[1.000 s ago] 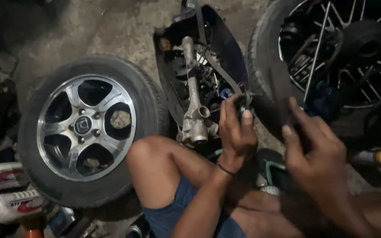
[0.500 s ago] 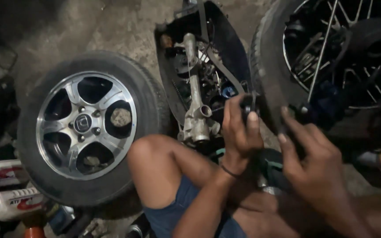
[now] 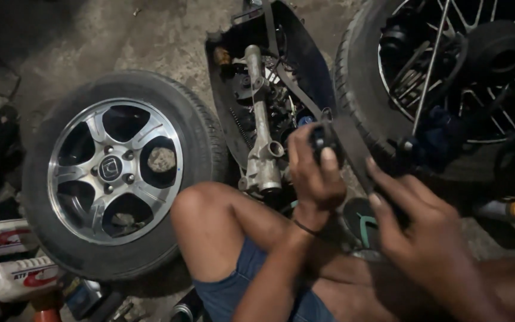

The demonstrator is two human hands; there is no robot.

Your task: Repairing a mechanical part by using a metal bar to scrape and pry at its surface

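The left hand (image 3: 316, 173) closes its fingers around a small dark part (image 3: 324, 138), thumb laid over the top, holding it just in front of an opened scooter body panel (image 3: 305, 65). The right hand (image 3: 415, 229), just to the right of that grip, has its fingers curled onto a dark flat piece (image 3: 353, 146) that runs up toward the held part; what lies under its palm is too dark to tell. Directly left of the grip, a silver cast metal bracket (image 3: 263, 149) with a round socket stands among wiring and springs inside the panel. Below the hands, the person's bare knee (image 3: 207, 220) and blue shorts (image 3: 251, 286) fill the foreground, with a sandal (image 3: 362, 223) under the right hand. Farther left, a car tyre on a silver alloy rim (image 3: 114, 173) lies flat on the concrete floor (image 3: 120, 36). Above and right of the hands stands a spoked motorcycle wheel (image 3: 448, 77).
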